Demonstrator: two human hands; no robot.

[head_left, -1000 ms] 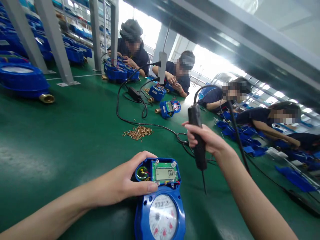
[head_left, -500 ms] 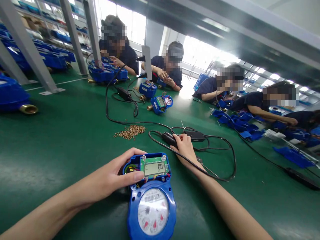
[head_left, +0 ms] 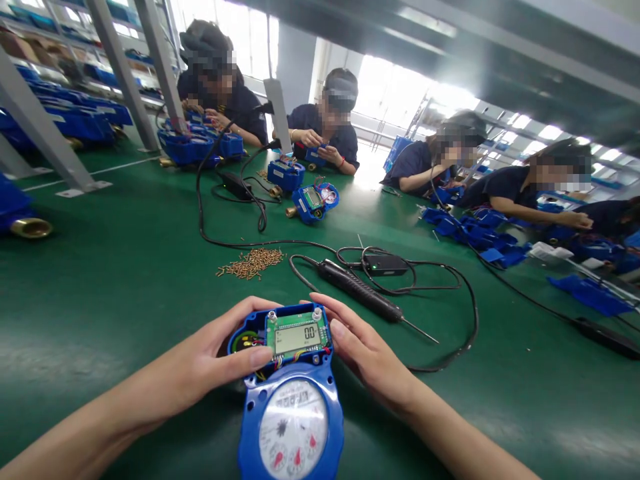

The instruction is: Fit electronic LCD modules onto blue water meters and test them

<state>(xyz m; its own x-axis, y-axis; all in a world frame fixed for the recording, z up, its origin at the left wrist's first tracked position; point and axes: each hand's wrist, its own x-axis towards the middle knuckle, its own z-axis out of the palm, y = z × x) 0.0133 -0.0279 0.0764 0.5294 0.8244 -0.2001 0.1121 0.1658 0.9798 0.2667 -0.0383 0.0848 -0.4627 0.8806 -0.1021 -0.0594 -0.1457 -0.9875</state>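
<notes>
A blue water meter stands before me, its upper housing uncovered over a green circuit board with a lit display. The round dial with red pointers faces up below it. My left hand grips the housing's left side, thumb on the front rim by the coloured wires. On the other side, my right hand rests against the housing's right edge, fingers curved around the far corner. Just beyond it, an electric screwdriver lies on the green bench, its bit pointing right.
A pile of small brass-coloured screws lies beyond the meter. Black cable loops around a small power box. Two more meters stand farther back. Several co-workers sit across the bench; metal posts rise at left.
My right hand has let go of the electric screwdriver, which now lies on the bench, and has moved to the meter's right side. My left hand keeps its hold.
</notes>
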